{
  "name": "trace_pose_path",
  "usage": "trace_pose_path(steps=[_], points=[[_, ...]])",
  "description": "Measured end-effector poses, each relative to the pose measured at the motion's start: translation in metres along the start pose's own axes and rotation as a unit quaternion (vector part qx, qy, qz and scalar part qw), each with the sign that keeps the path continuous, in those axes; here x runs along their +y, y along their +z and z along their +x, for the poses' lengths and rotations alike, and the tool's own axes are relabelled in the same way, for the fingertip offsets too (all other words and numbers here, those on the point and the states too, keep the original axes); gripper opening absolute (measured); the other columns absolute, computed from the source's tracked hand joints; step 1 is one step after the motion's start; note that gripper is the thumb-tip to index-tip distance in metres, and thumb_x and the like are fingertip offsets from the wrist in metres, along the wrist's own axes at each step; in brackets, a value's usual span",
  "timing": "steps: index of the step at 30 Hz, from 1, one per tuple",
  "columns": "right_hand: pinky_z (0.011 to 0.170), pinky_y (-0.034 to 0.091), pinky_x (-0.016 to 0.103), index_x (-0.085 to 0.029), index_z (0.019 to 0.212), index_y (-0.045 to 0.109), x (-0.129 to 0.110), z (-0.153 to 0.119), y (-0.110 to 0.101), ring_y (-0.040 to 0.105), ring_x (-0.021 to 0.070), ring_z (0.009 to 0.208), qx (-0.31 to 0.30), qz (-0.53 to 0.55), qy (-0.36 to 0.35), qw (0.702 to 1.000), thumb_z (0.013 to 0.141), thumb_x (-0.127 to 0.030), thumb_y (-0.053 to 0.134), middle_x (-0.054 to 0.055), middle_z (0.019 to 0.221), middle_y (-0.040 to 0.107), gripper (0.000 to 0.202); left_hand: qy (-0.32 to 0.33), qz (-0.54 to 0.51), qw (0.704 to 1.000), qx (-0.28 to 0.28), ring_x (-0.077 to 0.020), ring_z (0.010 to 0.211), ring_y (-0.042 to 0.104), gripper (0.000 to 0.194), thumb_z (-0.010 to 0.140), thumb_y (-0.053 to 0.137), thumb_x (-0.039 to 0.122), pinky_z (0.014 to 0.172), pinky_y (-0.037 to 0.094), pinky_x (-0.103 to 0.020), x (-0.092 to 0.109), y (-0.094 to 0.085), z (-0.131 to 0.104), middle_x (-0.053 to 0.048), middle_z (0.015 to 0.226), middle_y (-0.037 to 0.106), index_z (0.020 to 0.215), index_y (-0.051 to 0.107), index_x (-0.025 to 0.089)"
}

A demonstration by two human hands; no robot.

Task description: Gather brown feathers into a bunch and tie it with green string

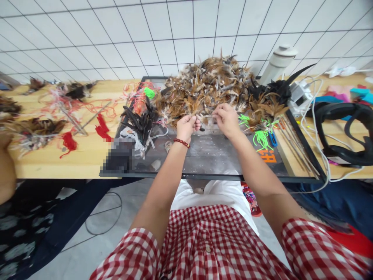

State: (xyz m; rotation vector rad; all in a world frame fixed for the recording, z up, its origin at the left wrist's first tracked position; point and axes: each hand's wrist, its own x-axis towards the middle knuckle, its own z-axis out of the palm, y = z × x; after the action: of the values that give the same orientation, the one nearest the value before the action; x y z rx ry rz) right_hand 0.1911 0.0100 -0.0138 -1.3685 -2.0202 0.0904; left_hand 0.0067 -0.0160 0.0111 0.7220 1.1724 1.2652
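Observation:
In front of a big heap of brown and tan feathers (210, 85), my left hand (186, 127) wears a red bead bracelet (182, 142) and is closed in a pinch. A small dark feather tip (202, 128) pokes out below its fingers. My right hand (227, 119) faces it a short way to the right, thumb and fingertips pressed together; whatever they hold is too small to make out. Both hands hover over a dark, black-edged board (212, 155) that bears the heap. Black feathers (142, 120) tied with white strips lie left of my hands.
Green strings (261, 139) and thin sticks (300, 146) lie to the right. Beyond them are a white cylinder (278, 64), a white adapter (300, 97) with cables and a black headset (345, 132). Red tassels (69, 144) and feather bundles lie left, near another person's arm (6, 167).

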Motion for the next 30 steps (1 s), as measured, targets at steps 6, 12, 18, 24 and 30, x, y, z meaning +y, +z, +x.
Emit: trace_pose_path(steps=[6,12,18,24,30], points=[[0.093,0.051,0.041,-0.02,0.106,0.075,0.003,0.001,-0.004,0.069,0.0269,0.105,0.014,0.043,-0.001,0.999,0.089,-0.015,0.051,0.011,0.11,0.078,0.03,-0.014,-0.053,0.998,0.035,-0.0042,0.05,0.06,0.023,0.102,0.056,0.01,0.057,0.049,-0.018,0.006,-0.001,0.0,0.005,0.06,0.065,0.08,0.062,0.014],[0.094,0.052,0.043,-0.017,0.107,0.08,0.008,0.002,-0.017,0.069,0.0296,0.109,0.021,-0.006,0.045,0.999,0.089,-0.016,0.054,0.015,0.113,0.076,0.032,-0.023,-0.08,0.996,0.044,-0.0041,0.05,0.06,0.022,0.102,0.055,0.01,0.057,0.048,-0.018,0.009,-0.001,-0.001,0.005,0.061,0.064,0.081,0.062,0.014],[0.076,0.05,0.031,-0.018,0.092,0.084,-0.002,0.003,-0.024,0.069,0.0193,0.078,-0.224,0.106,0.031,0.968,0.08,-0.021,0.075,0.005,0.086,0.08,0.016,0.003,-0.067,0.996,0.054,-0.0048,0.052,0.061,0.021,0.1,0.059,0.011,0.059,0.049,-0.018,0.002,-0.001,0.004,0.004,0.062,0.065,0.08,0.063,0.015],[0.07,0.044,0.026,-0.02,0.089,0.083,-0.026,-0.001,-0.019,0.068,0.0174,0.075,-0.363,0.042,-0.007,0.931,0.077,-0.014,0.077,0.003,0.084,0.08,0.015,0.01,-0.052,0.997,0.056,-0.0044,0.053,0.06,0.017,0.096,0.066,0.014,0.06,0.05,-0.018,-0.003,0.0,0.008,0.005,0.062,0.064,0.079,0.064,0.016],[0.072,0.043,0.027,-0.016,0.089,0.075,-0.035,-0.004,-0.019,0.063,0.0167,0.076,-0.297,0.038,-0.061,0.952,0.085,-0.007,0.06,0.006,0.09,0.078,0.018,0.008,-0.042,0.999,0.029,-0.0061,0.054,0.063,0.023,0.098,0.06,0.01,0.06,0.051,-0.02,-0.003,0.001,0.003,0.002,0.063,0.067,0.077,0.066,0.014]])
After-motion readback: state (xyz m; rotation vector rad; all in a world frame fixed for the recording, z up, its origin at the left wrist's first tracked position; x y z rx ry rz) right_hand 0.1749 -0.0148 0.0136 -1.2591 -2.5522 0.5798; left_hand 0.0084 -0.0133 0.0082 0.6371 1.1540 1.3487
